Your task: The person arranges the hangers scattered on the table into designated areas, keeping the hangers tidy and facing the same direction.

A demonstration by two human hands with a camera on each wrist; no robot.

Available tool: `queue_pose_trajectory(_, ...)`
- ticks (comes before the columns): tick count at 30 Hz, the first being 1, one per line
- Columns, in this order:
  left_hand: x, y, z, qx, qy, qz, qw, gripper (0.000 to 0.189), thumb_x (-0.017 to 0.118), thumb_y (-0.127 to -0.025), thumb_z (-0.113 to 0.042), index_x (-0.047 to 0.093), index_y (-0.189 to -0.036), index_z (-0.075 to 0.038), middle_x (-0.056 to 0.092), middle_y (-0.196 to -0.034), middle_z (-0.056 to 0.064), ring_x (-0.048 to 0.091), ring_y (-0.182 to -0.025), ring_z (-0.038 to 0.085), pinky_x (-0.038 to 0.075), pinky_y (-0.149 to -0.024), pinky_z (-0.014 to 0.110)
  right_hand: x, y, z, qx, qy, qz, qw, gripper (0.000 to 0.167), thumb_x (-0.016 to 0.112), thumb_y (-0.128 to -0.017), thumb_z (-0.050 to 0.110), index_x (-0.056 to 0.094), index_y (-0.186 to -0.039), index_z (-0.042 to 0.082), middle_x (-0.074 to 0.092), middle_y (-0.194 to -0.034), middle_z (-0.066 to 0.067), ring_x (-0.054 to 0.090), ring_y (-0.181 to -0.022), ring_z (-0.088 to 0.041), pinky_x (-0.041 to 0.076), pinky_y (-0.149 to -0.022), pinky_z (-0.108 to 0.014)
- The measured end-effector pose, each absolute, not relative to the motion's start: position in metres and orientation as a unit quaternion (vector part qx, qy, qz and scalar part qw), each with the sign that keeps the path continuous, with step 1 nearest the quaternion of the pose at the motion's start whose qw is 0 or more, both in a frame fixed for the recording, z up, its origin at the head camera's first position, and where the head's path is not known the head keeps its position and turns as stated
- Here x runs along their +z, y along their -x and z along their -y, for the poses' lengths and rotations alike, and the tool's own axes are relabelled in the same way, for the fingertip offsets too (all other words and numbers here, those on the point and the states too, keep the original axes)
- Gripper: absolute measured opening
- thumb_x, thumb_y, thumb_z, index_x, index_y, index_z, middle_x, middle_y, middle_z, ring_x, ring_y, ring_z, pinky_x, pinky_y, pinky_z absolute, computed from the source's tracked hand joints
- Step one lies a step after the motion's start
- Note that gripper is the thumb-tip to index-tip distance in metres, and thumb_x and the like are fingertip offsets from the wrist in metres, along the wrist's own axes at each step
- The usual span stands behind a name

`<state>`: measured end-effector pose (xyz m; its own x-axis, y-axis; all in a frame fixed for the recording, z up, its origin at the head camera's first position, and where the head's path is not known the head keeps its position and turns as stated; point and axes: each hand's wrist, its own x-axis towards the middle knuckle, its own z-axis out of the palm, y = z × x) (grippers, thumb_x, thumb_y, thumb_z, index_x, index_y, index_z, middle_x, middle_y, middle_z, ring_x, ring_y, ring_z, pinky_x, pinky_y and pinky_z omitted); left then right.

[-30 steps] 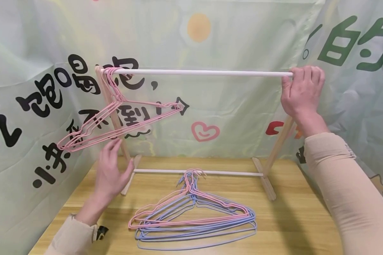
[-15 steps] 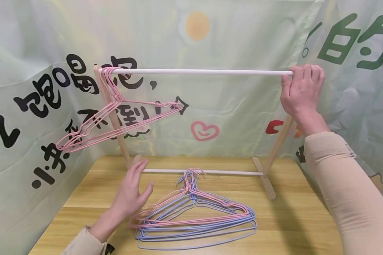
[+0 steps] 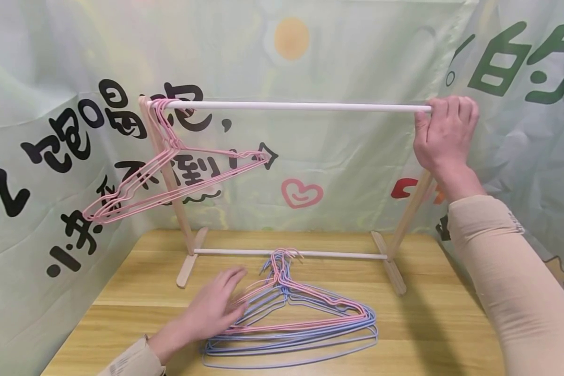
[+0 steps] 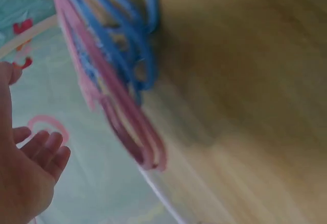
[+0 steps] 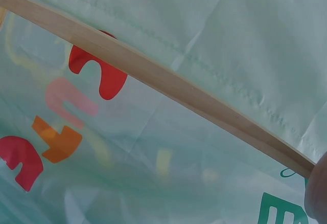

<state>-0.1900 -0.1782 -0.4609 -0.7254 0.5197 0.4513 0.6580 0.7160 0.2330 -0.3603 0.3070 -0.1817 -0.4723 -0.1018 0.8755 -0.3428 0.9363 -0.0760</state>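
My left hand reaches over the left end of a pile of wire hangers on the table, fingers extended and holding nothing. The pile has several blue hangers with pink hangers on top. In the left wrist view the fingers of that hand are spread beside the ends of the pink hangers. My right hand grips the top right corner of a wooden rack, where the white upper rail meets the upright. Several more pink hangers hang bunched at the rail's left end.
Wooden uprights and feet carry the rack on the wood-grain table. A white lower rail runs behind the pile's hooks. A printed cloth hangs close behind and at both sides.
My left hand has moved down and right, from below the hanging pink hangers to the left end of the pile. The right hand keeps its grip on the rack corner.
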Motion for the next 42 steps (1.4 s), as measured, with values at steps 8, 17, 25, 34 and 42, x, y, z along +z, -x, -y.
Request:
queue_pose_trajectory(8,-0.475,0.189,0.176,-0.164,0.337,0.926,0.052,0.082,0.069,-0.095,-0.053,0.041,-0.158,-0.009,0.049,-0.153,0.009,0.051,-0.138,0.030,0.045,-0.109,0.054,-0.182,0.360,-0.307,0.120,-0.128,0.852,0.493,0.058,0.027,-0.109,0.046,0.047,-0.121,-0.007,0.041,-0.111,-0.028,0.030,-0.116,-0.047,0.015,-0.115,-0.056)
queue_pose_trajectory(17,-0.483,0.192,0.174,-0.144,0.349,0.926,0.021,0.089,0.067,-0.093,-0.061,0.039,-0.158,-0.009,0.047,-0.150,0.007,0.049,-0.135,0.025,0.044,-0.110,0.052,-0.181,0.360,-0.306,0.120,-0.127,0.853,0.492,0.059,0.027,-0.109,0.047,0.047,-0.122,-0.007,0.041,-0.111,-0.028,0.030,-0.117,-0.047,0.014,-0.115,-0.056)
queue_pose_trajectory(25,-0.482,0.190,0.174,-0.142,0.343,0.928,0.015,0.085,0.068,-0.093,-0.060,0.045,-0.154,-0.006,0.049,-0.144,0.007,0.048,-0.132,0.025,0.042,-0.110,0.052,-0.181,0.359,-0.306,0.119,-0.122,0.858,0.485,0.059,0.027,-0.109,0.046,0.047,-0.123,-0.007,0.041,-0.112,-0.028,0.030,-0.117,-0.046,0.014,-0.116,-0.056)
queue_pose_trajectory(34,-0.488,0.192,0.174,-0.146,0.341,0.929,0.016,0.083,0.060,-0.097,-0.062,0.043,-0.156,-0.007,0.046,-0.146,0.005,0.046,-0.131,0.021,0.042,-0.109,0.049,-0.181,0.360,-0.307,0.118,-0.122,0.857,0.487,0.060,0.027,-0.109,0.047,0.047,-0.125,-0.008,0.042,-0.113,-0.028,0.030,-0.118,-0.047,0.013,-0.117,-0.055)
queue_pose_trajectory(42,-0.494,0.193,0.175,-0.152,0.340,0.926,0.062,0.083,0.068,-0.093,-0.058,0.044,-0.155,-0.010,0.048,-0.144,0.003,0.046,-0.128,0.019,0.043,-0.108,0.047,-0.182,0.360,-0.308,0.119,-0.120,0.857,0.486,0.059,0.027,-0.109,0.046,0.047,-0.124,-0.007,0.041,-0.113,-0.028,0.030,-0.118,-0.047,0.013,-0.116,-0.055)
